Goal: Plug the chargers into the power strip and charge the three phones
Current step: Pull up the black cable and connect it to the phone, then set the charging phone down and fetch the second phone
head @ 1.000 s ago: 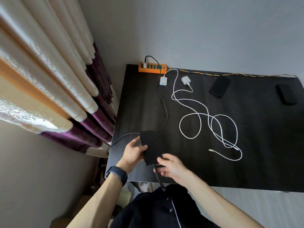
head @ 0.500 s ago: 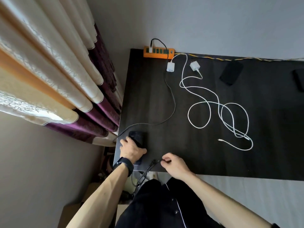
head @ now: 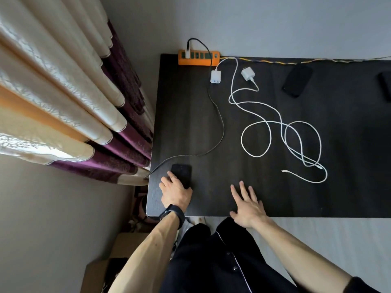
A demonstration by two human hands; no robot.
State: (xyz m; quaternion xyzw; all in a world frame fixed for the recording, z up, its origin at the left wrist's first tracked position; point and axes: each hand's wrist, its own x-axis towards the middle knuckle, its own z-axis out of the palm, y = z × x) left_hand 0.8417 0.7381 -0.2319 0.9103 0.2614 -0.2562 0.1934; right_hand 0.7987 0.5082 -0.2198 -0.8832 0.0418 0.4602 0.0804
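An orange power strip (head: pixel 198 58) lies at the table's back left corner with one white charger (head: pixel 187 53) plugged in. Its black cable (head: pixel 222 132) runs down the table and over the left edge. My left hand (head: pixel 175 191) grips a black phone (head: pixel 182 172) lying flat near the front left corner; the phone's near end is hidden under the hand. My right hand (head: pixel 247 206) is open, fingers spread, at the front edge. Two unplugged white chargers (head: pixel 215 76) (head: pixel 247 74) lie by the strip, with looped white cables (head: pixel 281 125). Two more black phones (head: pixel 297 80) (head: pixel 386 85) lie at the back right.
The dark table (head: pixel 232 176) stands against a grey wall. Cream and purple curtains (head: pixel 63 102) hang close to its left edge. A cardboard box (head: pixel 95 275) sits on the floor below left. A loose white connector (head: pixel 284 171) lies right of centre.
My left hand has set the black phone down flat on the table. My right hand has let go of the black cable and now lies open at the front edge.
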